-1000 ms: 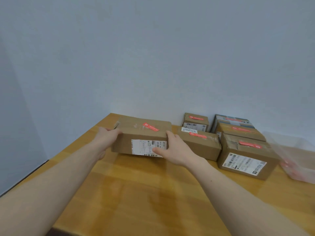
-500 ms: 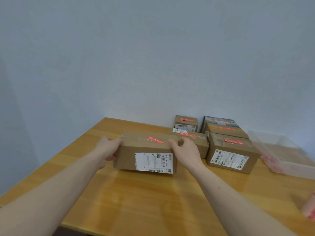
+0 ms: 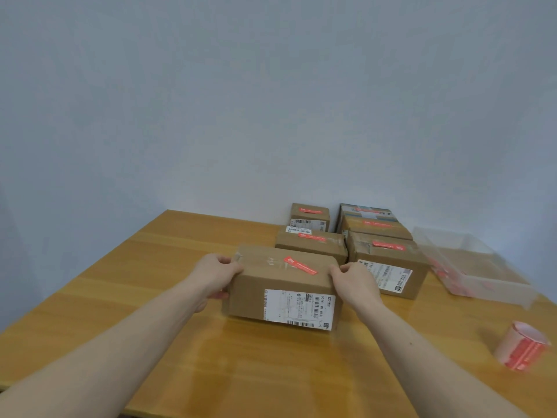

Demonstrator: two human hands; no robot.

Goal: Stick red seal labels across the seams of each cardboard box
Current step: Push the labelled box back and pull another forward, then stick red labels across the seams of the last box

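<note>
A brown cardboard box (image 3: 259, 285) with a white shipping label on its front sits on the wooden table (image 3: 150, 267). A red seal label (image 3: 300, 265) lies slanted across its taped top seam. My left hand (image 3: 215, 274) grips the box's left end, and my right hand (image 3: 355, 283) grips its right end. Behind it stand several more cardboard boxes, each with a red seal on top: one close behind (image 3: 312, 243), one at the right (image 3: 388, 267), others against the wall (image 3: 309, 217). A roll of red seal labels (image 3: 523, 346) lies at the right.
A clear plastic tray (image 3: 470, 267) with red items inside sits at the right, beside the boxes. A blue-grey wall closes the back and left. The table's left edge runs diagonally, its near edge is at the bottom.
Both hands have drawn the box toward me, away from the wall and the other boxes. The view has tilted down and the label roll has come into sight.
</note>
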